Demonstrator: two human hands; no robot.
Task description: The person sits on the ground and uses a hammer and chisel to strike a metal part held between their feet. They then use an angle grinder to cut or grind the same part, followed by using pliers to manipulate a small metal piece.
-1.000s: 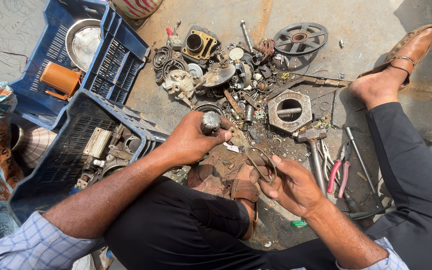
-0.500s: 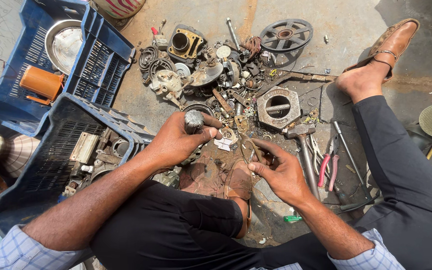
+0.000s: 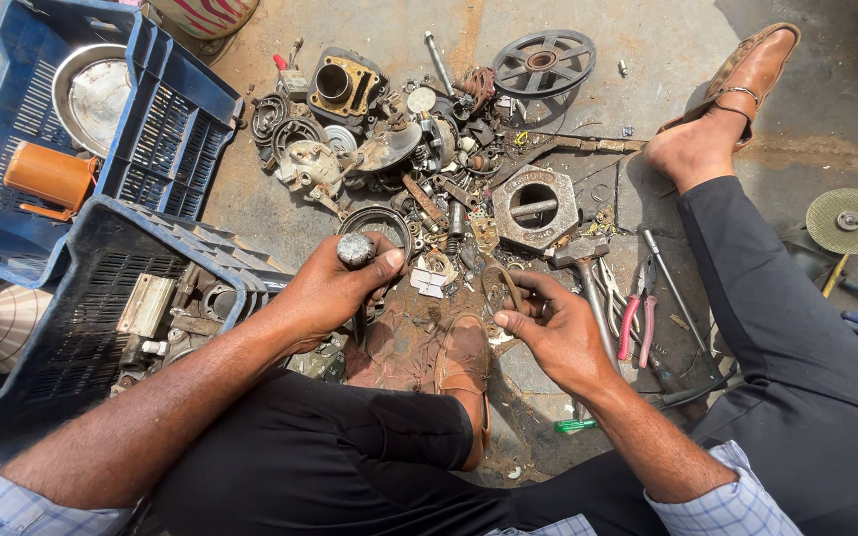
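left hand [image 3: 335, 288] grips a metal rod [image 3: 356, 250]; right hand [image 3: 553, 328] pinches a thin ring [image 3: 504, 283]; scrap parts [image 3: 419, 149] ahead.

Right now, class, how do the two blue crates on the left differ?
The far crate holds a round metal bowl and an orange cup; the near crate holds grimy metal parts. The far crate lies away from the hands; the near crate sits beside the left hand, which grips a metal tool. The far crate looks tidier; the near crate is cluttered. Both are blue, slotted plastic and stand on the ground.
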